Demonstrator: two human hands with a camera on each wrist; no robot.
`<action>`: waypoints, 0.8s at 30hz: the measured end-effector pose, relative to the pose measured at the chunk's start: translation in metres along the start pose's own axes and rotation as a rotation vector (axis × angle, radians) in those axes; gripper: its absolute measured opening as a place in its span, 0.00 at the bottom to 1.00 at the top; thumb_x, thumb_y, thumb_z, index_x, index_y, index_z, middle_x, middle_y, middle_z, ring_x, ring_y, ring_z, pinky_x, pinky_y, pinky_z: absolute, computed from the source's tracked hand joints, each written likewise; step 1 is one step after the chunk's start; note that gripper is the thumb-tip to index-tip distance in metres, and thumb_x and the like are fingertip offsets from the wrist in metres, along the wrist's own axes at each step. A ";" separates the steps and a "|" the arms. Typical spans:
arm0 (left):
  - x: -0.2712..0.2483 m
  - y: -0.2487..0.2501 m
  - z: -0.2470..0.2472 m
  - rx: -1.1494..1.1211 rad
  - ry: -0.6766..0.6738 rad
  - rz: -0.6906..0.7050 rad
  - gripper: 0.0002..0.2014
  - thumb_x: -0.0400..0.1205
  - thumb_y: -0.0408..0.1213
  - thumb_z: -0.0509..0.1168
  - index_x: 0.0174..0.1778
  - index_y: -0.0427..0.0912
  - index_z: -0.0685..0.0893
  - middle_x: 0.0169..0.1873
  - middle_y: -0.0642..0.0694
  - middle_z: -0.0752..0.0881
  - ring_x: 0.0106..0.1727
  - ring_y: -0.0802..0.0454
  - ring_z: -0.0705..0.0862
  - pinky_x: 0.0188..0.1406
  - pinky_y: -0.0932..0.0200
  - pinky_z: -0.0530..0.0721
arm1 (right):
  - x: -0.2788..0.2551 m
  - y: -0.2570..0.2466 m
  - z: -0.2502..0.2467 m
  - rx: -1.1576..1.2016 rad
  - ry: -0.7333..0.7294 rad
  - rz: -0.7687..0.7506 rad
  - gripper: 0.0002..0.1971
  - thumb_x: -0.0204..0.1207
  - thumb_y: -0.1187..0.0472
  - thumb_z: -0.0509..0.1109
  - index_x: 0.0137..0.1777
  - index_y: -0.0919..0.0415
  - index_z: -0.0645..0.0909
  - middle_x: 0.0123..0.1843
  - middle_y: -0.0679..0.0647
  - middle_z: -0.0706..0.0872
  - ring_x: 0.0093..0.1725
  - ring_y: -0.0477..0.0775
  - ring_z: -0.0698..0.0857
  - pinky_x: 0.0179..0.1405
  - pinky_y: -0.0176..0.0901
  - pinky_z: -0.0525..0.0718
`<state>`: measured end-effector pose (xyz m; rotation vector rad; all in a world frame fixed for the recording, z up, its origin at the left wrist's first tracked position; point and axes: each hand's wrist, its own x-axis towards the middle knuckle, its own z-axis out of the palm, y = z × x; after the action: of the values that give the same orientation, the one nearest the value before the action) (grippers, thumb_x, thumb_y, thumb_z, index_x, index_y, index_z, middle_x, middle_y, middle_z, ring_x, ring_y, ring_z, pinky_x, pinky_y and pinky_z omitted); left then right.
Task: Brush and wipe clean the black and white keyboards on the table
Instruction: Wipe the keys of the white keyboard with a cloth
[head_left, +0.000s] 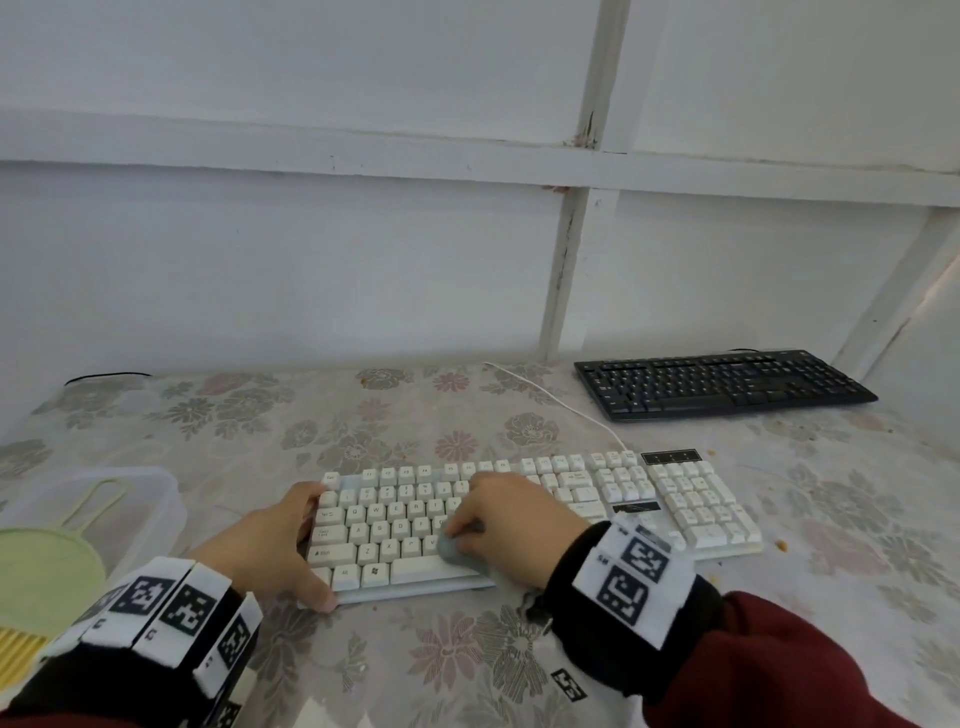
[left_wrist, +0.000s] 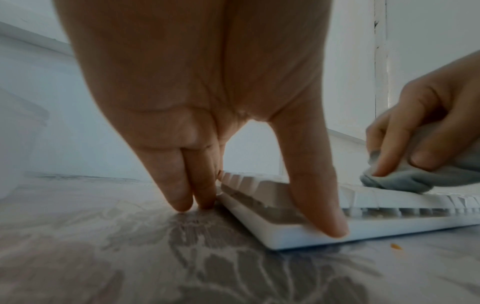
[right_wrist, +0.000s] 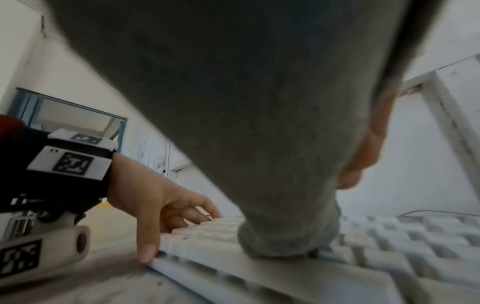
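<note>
Near the desk's (head_left: 519, 649) front edge, right hand (head_left: 511, 522) grips a cloth (head_left: 457, 556), wiping the white keyboard (head_left: 685, 504); left hand (head_left: 270, 545) steadies it, fingers straight; black keyboard (head_left: 722, 383) likely next

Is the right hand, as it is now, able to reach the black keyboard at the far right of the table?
Probably yes. The right hand holds a grey cloth on the white keyboard, and only bare flowered tablecloth and a thin white cable lie before the black keyboard. It would need a forward stretch.
</note>
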<state>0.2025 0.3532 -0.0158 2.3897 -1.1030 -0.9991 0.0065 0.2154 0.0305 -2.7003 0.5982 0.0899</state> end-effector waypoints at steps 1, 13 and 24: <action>0.000 0.000 0.000 0.004 0.000 0.003 0.57 0.57 0.38 0.84 0.78 0.52 0.55 0.70 0.56 0.75 0.67 0.56 0.77 0.66 0.62 0.74 | 0.001 0.003 0.004 -0.014 -0.022 0.035 0.12 0.79 0.63 0.64 0.53 0.63 0.88 0.45 0.49 0.74 0.49 0.57 0.83 0.45 0.37 0.79; 0.003 -0.002 0.000 0.016 -0.002 0.014 0.58 0.57 0.39 0.84 0.78 0.51 0.54 0.71 0.55 0.74 0.68 0.56 0.76 0.65 0.63 0.73 | -0.044 0.082 -0.017 -0.072 0.027 0.268 0.13 0.80 0.61 0.63 0.54 0.56 0.89 0.34 0.43 0.82 0.31 0.38 0.73 0.29 0.19 0.66; 0.006 -0.006 0.000 -0.021 -0.015 0.021 0.61 0.51 0.42 0.84 0.78 0.52 0.55 0.69 0.55 0.76 0.67 0.55 0.77 0.68 0.57 0.75 | -0.056 0.106 -0.041 -0.149 0.042 0.345 0.11 0.79 0.60 0.65 0.51 0.55 0.90 0.35 0.43 0.78 0.37 0.39 0.78 0.35 0.25 0.72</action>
<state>0.2086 0.3526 -0.0224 2.3528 -1.1152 -1.0178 -0.0890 0.1333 0.0402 -2.7157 1.1060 0.1745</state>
